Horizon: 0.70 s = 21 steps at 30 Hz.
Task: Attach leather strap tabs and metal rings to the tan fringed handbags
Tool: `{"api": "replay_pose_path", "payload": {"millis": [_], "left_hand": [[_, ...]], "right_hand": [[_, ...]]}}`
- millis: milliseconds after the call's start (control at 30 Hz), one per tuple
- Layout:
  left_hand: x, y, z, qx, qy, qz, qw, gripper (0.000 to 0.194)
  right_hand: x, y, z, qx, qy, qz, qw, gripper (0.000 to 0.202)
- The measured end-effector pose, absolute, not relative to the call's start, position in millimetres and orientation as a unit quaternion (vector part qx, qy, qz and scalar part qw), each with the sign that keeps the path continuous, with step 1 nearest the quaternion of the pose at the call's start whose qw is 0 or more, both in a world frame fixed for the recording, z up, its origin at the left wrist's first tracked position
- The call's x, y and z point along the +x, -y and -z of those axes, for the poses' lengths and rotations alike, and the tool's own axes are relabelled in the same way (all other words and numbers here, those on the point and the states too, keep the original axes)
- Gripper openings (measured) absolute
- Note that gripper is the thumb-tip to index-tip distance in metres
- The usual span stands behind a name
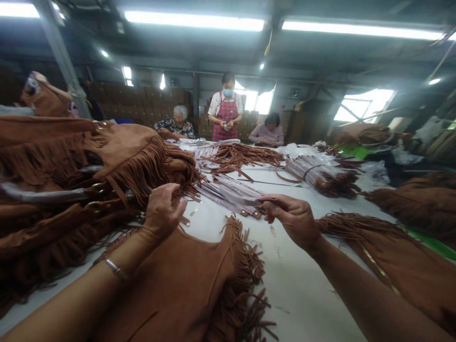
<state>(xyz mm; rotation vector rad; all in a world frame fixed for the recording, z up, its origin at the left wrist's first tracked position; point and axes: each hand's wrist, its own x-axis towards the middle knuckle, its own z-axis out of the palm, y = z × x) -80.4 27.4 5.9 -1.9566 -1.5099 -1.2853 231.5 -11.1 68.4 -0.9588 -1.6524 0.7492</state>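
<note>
My right hand [290, 216] pinches the brown end of a plastic-wrapped strap [237, 197], which stretches leftward over a bundle of similar wrapped straps [228, 185]. Those straps lie on the white table with riveted brown ends towards me. My left hand [162, 209] is raised over the upper left of a brown fringed bag [174, 285], its fingers curved and apart from the thumb, with nothing visible in them. The bag lies flat right in front of me. A metal ring shows at its upper right corner, and loose fringe hangs along its right side.
Brown fringed bags [117, 147] are piled high at left. Loose brown straps [245, 154] and a banded strap bundle [320, 173] lie farther back on the white table [299, 285]. Another fringed bag [395, 256] is at right. Three people [226, 114] work across the table.
</note>
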Motion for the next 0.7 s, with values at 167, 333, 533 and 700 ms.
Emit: {"api": "replay_pose_path", "payload": {"millis": [167, 333, 533, 700], "left_hand": [[-29, 28, -102, -0.786, 0.408, 0.454, -0.097, 0.049], [-1, 75, -148, -0.862, 0.232, 0.189, -0.41, 0.036], [9, 101, -120, -0.801, 0.204, 0.173, -0.536, 0.033], [3, 120, -98, -0.728, 0.263, 0.122, -0.622, 0.049]], "right_hand": [[220, 56, -96, -0.292, 0.71, -0.416, 0.487, 0.017], [214, 82, -105, -0.23, 0.723, -0.452, 0.47, 0.013], [216, 105, -93, -0.239, 0.658, -0.517, 0.493, 0.02], [224, 119, -77, -0.281, 0.656, -0.53, 0.458, 0.023]]}}
